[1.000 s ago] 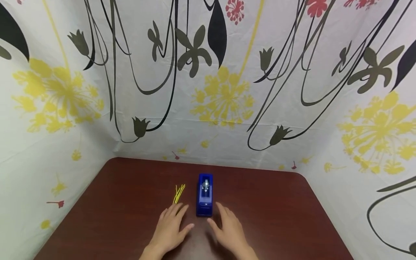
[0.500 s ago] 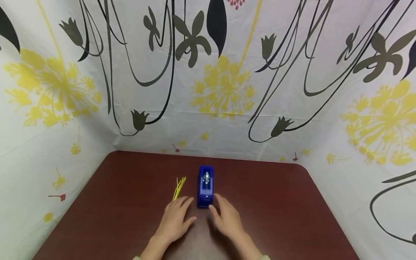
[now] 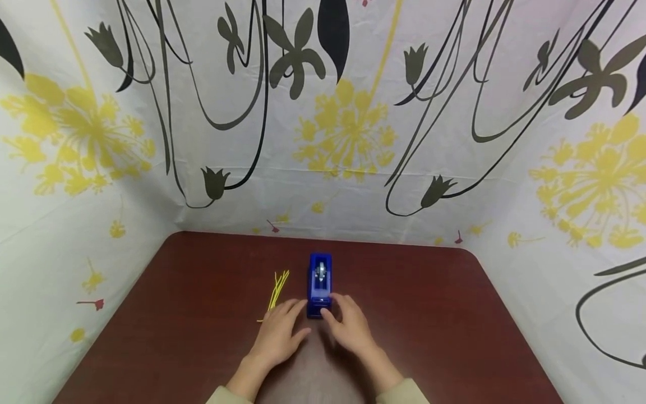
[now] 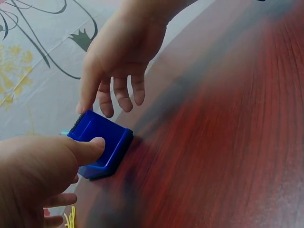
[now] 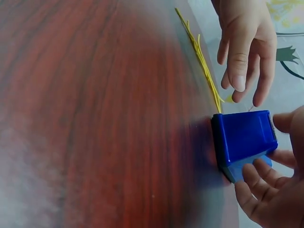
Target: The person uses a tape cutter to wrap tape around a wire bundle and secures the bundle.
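Observation:
A blue tape dispenser [image 3: 319, 286] with a tape roll in its top stands on the table, its near end toward me. My right hand [image 3: 350, 325] is at that end's right side, fingers relaxed and tips at the dispenser; firm contact cannot be told. Just left of the near end is my left hand [image 3: 277, 334], fingers loosely spread and holding nothing. Thin yellow strands [image 3: 277, 289] lie in a loose bundle past the left fingers, their lower ends partly hidden by that hand. In the right wrist view, the dispenser [image 5: 244, 137] stands between both hands.
The dark red-brown wooden table [image 3: 202, 280] has rounded far corners. White cloth [image 3: 242, 151] printed with flowers and stems hangs behind it and along both sides.
The head view has tilted down slightly, so the table sits higher. Both hands have moved forward, closer to the dispenser's near end. The dispenser and yellow strands appear to stay in place.

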Demonstrator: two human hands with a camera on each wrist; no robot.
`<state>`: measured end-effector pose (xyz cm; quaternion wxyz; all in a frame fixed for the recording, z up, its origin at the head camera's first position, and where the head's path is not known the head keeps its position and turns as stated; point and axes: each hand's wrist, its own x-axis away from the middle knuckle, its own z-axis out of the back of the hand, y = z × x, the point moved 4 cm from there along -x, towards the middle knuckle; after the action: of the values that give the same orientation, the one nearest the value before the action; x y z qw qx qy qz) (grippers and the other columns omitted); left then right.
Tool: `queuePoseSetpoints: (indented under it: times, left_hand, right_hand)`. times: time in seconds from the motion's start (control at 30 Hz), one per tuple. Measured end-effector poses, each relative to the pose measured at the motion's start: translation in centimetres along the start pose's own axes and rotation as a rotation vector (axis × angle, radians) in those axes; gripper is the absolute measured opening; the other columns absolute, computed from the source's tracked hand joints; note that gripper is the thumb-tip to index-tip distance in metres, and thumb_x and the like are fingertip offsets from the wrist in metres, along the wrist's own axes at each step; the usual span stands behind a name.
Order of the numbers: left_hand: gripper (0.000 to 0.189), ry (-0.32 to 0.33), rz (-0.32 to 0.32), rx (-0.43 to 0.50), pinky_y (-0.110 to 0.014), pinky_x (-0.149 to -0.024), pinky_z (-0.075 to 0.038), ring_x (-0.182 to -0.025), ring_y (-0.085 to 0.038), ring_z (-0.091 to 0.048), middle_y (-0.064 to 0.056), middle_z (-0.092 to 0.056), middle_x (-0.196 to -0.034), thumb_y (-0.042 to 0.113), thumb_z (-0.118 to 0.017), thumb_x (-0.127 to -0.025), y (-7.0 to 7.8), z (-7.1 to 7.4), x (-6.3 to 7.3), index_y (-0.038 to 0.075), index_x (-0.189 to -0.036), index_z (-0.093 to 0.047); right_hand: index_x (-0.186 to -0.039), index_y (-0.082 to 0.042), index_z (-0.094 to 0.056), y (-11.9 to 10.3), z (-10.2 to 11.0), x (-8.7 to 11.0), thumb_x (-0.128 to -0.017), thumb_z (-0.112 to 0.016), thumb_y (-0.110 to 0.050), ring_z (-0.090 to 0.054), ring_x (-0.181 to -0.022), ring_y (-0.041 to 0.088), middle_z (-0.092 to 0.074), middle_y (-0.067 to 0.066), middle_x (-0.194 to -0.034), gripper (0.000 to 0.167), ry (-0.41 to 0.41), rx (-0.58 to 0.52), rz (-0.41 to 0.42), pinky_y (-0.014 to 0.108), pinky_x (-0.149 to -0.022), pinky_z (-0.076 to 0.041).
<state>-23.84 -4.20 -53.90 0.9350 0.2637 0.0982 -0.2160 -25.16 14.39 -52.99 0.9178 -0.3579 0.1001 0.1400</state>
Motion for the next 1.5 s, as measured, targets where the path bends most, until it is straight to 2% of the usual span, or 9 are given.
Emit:
queuePoseSetpoints:
  times: [0.13,0.3,0.57,0.7,0.87,0.97,1.2,1.37,1.5]
  left_hand:
    - [0.060,0.008,-0.009,-0.005,-0.061,-0.102,-0.042,-0.125,-0.037,-0.056,-0.014,-0.060,-0.135,0.032,-0.078,-0.090,0.2,0.0,-0.5,0.010,-0.142,-0.057]
    - [0.056,0.017,0.001,0.004,-0.058,-0.103,-0.042,-0.125,-0.035,-0.056,-0.013,-0.060,-0.135,0.030,-0.076,-0.092,0.1,-0.2,-1.1,0.011,-0.141,-0.058]
    - [0.050,0.044,-0.004,-0.005,-0.055,-0.100,-0.045,-0.119,-0.032,-0.061,-0.010,-0.063,-0.130,0.029,-0.075,-0.093,0.1,-0.4,-1.6,0.010,-0.137,-0.062]
    - [0.047,0.052,-0.013,0.003,-0.054,-0.100,-0.045,-0.117,-0.030,-0.062,-0.008,-0.064,-0.128,0.030,-0.072,-0.095,0.4,-0.4,-2.0,0.010,-0.136,-0.063]
    - [0.043,0.059,-0.009,0.007,-0.051,-0.100,-0.046,-0.114,-0.029,-0.064,-0.008,-0.066,-0.124,0.030,-0.071,-0.096,0.6,-0.2,-2.3,0.009,-0.134,-0.065]
    - [0.042,0.060,-0.005,0.012,-0.051,-0.100,-0.046,-0.112,-0.029,-0.065,-0.009,-0.068,-0.121,0.029,-0.071,-0.096,0.5,-0.2,-2.4,0.008,-0.132,-0.065]
    - [0.036,0.112,-0.027,0.004,-0.049,-0.095,-0.049,-0.104,-0.027,-0.068,-0.008,-0.071,-0.113,0.026,-0.072,-0.095,0.6,-0.1,-2.9,0.008,-0.127,-0.070]
    - [0.030,0.134,-0.052,-0.026,-0.046,-0.090,-0.051,-0.097,-0.024,-0.070,-0.005,-0.073,-0.106,0.024,-0.074,-0.094,0.8,0.2,-3.4,0.008,-0.120,-0.074]
    - [0.028,0.117,-0.054,-0.053,-0.045,-0.089,-0.052,-0.094,-0.023,-0.070,-0.004,-0.073,-0.104,0.024,-0.073,-0.094,0.9,0.4,-3.9,0.008,-0.117,-0.076]
  right_hand:
    - [-0.133,-0.001,-0.061,0.1,-0.1,-0.6,-0.098,-0.068,-0.032,-0.046,-0.072,0.011,-0.051,0.002,-0.087,0.047,-0.060,-0.047,-0.003,0.026,-0.062,-0.040]
    - [-0.126,0.000,-0.064,0.2,-0.2,-1.3,-0.098,-0.068,-0.023,-0.050,-0.075,0.015,-0.052,0.003,-0.083,0.037,-0.082,-0.148,-0.018,0.028,-0.067,-0.042]
    - [-0.121,-0.003,-0.068,1.0,-0.7,-1.8,-0.098,-0.066,-0.014,-0.051,-0.062,0.009,-0.051,0.000,-0.079,0.025,-0.090,-0.398,-0.155,0.023,-0.058,-0.044]
    - [-0.118,-0.002,-0.069,1.2,-0.8,-1.9,-0.097,-0.068,-0.011,-0.049,-0.064,0.009,-0.050,0.001,-0.079,0.023,-0.068,-0.477,-0.182,0.022,-0.059,-0.042]
    - [-0.116,-0.002,-0.070,1.2,-0.9,-2.0,-0.096,-0.067,-0.009,-0.048,-0.065,0.008,-0.049,-0.001,-0.078,0.021,-0.062,-0.516,-0.203,0.022,-0.060,-0.041]
    - [-0.114,0.000,-0.070,0.3,-0.6,-1.9,-0.095,-0.067,-0.004,-0.046,-0.063,0.008,-0.048,0.000,-0.076,0.019,-0.051,-0.518,-0.221,0.021,-0.059,-0.040]
    - [-0.110,0.001,-0.073,1.4,-1.6,-2.1,-0.096,-0.069,-0.010,-0.046,-0.068,0.007,-0.046,-0.004,-0.075,0.018,-0.009,-0.540,-0.235,0.020,-0.060,-0.039]
    - [-0.107,0.009,-0.072,0.1,-0.9,-2.2,-0.093,-0.071,-0.003,-0.044,-0.065,0.006,-0.045,-0.003,-0.072,0.019,0.031,-0.577,-0.240,0.018,-0.057,-0.038]
    - [-0.105,0.013,-0.071,-1.2,0.1,-2.3,-0.090,-0.072,0.001,-0.045,-0.067,0.007,-0.045,-0.002,-0.072,0.020,0.029,-0.660,-0.318,0.016,-0.056,-0.038]
